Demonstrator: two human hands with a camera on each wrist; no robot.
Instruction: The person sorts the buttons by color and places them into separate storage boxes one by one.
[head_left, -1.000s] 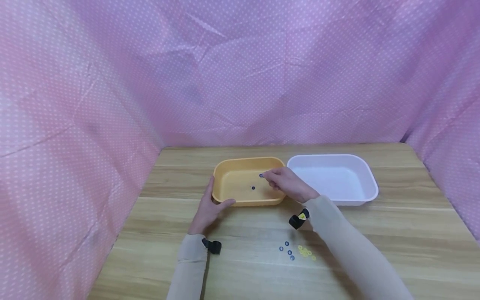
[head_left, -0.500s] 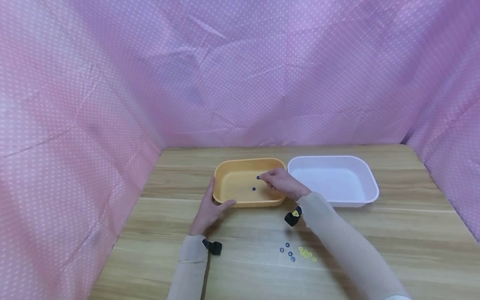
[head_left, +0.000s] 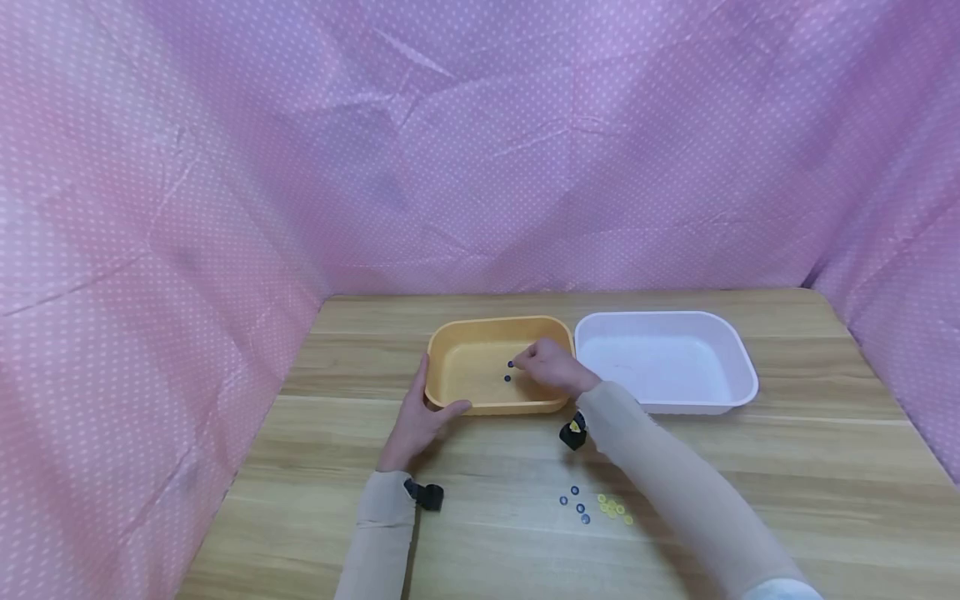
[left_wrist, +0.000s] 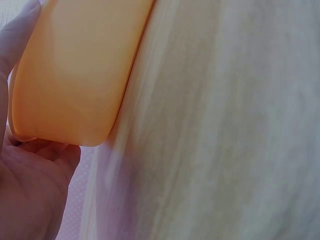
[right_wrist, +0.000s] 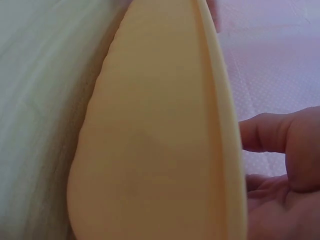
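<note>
My left hand [head_left: 414, 419] grips the left end of a yellow-orange plastic basin [head_left: 495, 408], thumb along the near rim and fingers at the left side. In the left wrist view, fingers [left_wrist: 45, 150] bend behind the basin's end. My right hand [head_left: 551, 365] is inside the basin, toward its right end, pinching a small dark blue ring [head_left: 511, 364] at its fingertips. A second blue ring [head_left: 507, 378] lies on the basin floor just nearer. In the right wrist view, the basin wall [right_wrist: 145, 125] hides the right fingertips and the ring.
A white basin [head_left: 667, 407] stands close to the right of the yellow one. On the wooden table [head_left: 495, 533] in front lie several blue rings [head_left: 581, 508] and a cluster of yellow rings [head_left: 612, 507]. Pink dotted cloth [head_left: 525, 167] hangs around the table.
My right hand has moved slightly left and lower in the basin, carrying the blue ring closer to the one on the floor. My left hand has stayed in place on the basin.
</note>
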